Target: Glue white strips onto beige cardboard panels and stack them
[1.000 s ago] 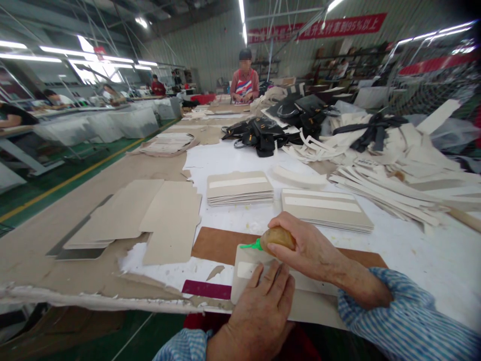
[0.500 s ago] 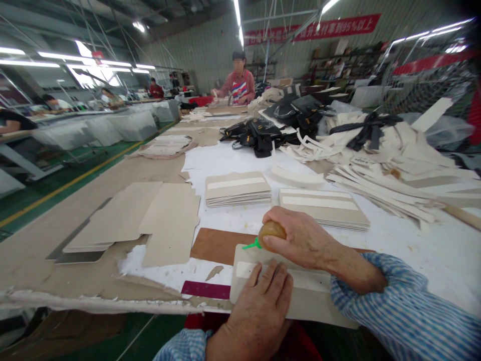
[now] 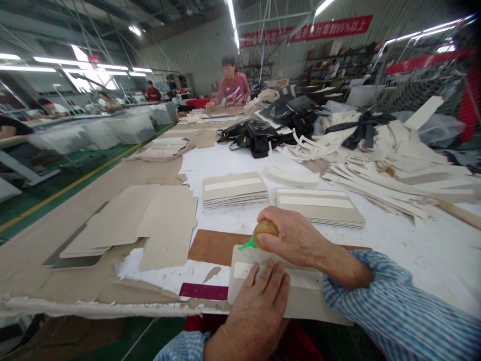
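Observation:
My right hand (image 3: 300,238) is wrapped round an amber glue bottle (image 3: 266,234) with a green nozzle, held tilted. The nozzle's tip is at the upper left corner of a beige panel (image 3: 311,299) that carries a white strip. My left hand (image 3: 259,301) lies flat on this panel, fingers stretched across the strip. Under the panel's far edge shows a brown piece (image 3: 210,246), and a purple strip (image 3: 203,291) lies to its left. Beyond my hands are two stacks of similar panels, one stack (image 3: 235,189) on the left and another stack (image 3: 319,208) on the right.
Loose beige panels (image 3: 169,228) lie at the left. Black bags (image 3: 257,135) and heaped off-white strips (image 3: 379,190) fill the far right, near a wooden handle (image 3: 460,214). Another person (image 3: 233,87) stands at the table's far end. The table's front edge (image 3: 93,309) runs close to me.
The whole view has shifted slightly. The glue bottle's nozzle stays near the panel's upper left corner, and my left hand keeps its place on the panel.

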A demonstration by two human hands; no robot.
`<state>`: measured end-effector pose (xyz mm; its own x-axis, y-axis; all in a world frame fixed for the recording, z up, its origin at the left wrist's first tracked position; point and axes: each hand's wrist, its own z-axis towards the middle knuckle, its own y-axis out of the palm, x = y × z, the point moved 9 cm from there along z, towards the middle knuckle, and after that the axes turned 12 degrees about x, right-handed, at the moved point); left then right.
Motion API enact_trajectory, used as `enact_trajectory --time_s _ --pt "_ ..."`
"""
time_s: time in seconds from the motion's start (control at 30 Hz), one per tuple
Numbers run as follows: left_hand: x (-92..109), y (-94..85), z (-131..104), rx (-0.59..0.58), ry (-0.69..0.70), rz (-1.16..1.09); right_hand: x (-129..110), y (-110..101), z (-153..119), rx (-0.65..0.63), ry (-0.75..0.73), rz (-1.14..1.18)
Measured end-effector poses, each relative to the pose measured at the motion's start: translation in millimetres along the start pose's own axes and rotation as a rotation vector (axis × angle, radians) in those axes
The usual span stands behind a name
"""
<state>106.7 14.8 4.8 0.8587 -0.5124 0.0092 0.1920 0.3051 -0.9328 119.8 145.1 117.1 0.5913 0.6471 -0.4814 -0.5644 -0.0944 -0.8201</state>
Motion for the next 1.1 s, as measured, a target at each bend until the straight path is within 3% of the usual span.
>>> enact_trajectory --time_s 1.1 --pt "-1.1 -5.9 -0.4 0.083 0.007 0.071 17.6 -23.5 -4.7 -0.019 0.104 -0.09"
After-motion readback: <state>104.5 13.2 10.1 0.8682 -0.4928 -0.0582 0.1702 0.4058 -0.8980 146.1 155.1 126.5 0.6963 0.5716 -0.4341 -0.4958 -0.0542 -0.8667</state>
